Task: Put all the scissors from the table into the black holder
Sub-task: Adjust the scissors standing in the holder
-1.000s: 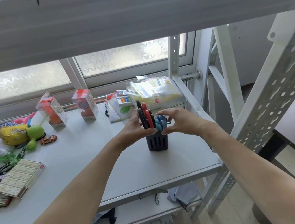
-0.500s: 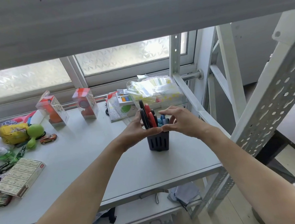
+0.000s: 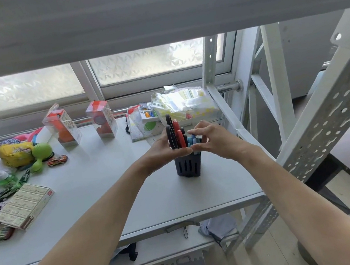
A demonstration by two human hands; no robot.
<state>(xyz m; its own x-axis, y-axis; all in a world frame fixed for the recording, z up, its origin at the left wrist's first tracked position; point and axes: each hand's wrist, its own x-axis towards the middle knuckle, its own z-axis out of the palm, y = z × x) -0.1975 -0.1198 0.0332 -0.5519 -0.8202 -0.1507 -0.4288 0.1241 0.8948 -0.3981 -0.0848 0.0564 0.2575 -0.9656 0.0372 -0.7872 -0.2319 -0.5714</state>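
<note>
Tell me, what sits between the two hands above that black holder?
In the head view, scissor handles, black, red and blue, stand between the left hand and right hand, rising from the black holder.

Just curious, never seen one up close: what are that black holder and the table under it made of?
The black holder looks like matte moulded plastic, given its even vertical slots. The table seems to be painted metal: a smooth pale-grey top with a thin folded front edge, though laminate is possible.
</note>
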